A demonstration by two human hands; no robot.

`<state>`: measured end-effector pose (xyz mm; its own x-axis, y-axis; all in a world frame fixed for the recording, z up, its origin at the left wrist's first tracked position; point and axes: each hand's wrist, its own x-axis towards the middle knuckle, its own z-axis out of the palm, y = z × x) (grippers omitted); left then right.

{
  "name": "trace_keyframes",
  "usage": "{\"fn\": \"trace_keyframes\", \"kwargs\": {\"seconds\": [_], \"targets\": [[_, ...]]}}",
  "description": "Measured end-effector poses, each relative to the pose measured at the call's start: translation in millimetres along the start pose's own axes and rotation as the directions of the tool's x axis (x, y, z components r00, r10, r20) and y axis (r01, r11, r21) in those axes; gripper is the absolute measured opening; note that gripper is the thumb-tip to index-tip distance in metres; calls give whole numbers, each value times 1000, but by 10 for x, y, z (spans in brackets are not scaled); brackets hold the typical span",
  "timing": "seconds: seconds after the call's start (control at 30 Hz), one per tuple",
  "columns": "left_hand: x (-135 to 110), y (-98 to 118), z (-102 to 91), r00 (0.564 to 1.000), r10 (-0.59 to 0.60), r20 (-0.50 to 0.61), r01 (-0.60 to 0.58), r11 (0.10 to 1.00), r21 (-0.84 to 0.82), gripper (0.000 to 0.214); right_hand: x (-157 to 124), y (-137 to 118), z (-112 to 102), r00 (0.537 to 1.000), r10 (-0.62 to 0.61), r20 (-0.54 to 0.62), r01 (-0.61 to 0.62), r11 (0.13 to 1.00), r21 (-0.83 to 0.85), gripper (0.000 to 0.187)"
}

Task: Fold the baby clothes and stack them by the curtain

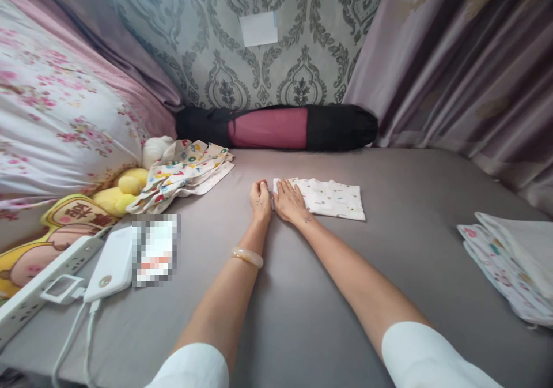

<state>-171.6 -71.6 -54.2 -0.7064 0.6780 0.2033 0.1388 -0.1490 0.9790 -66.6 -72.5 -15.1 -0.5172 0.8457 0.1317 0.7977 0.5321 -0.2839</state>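
A folded white cloth (330, 198) with small scattered prints lies flat on the grey bed sheet. My right hand (288, 200) presses on its left end, palm down with fingers stretched out. Just beyond that left edge is my left hand (260, 199), turned on its side with the fingers curled together. Whether any of the cloth is between those fingers is hidden. A pale bangle (247, 256) circles my left wrist.
A crumpled colourful printed cloth (185, 172) lies at left, near yellow plush toys (123, 189). Closer are a power strip (47, 278) and a white power bank (113, 261) with cables. Folded cloths (514, 261) sit at right. A black-and-pink rolled bag (268, 127) lies along the wall.
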Motion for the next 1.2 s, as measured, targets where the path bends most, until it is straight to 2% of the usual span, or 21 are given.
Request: {"fn": "trace_keyframes", "kwargs": {"seconds": [0.27,0.47,0.63,0.8,0.9,1.0,1.1,1.2], "targets": [[-11,40,-15,1000,-23,11,24,1000,-8,27,38,-27,-54,1000,7,27,-7,1000,-3,56],[-21,73,-15,998,-58,3,58,998,-27,34,95,-67,-11,997,-38,61,38,999,14,57],[-16,46,-12,999,-33,15,32,999,7,35,101,-48,21,996,-46,71,45,999,16,57],[-39,97,-10,998,16,58,-20,997,69,35,84,-11,-36,996,-46,76,43,998,39,58],[-64,143,1,991,70,116,-86,987,137,35,37,57,-85,1000,-24,3,24,1000,3,57],[-89,149,26,965,150,217,-198,956,218,30,-19,169,-126,998,17,-53,-20,999,-42,55],[-106,115,58,913,210,350,-318,903,288,29,-61,282,-141,996,57,-62,-61,996,-71,55],[-110,75,75,853,223,472,-409,847,339,35,-84,349,-126,996,74,-46,-78,993,-85,55]]}}
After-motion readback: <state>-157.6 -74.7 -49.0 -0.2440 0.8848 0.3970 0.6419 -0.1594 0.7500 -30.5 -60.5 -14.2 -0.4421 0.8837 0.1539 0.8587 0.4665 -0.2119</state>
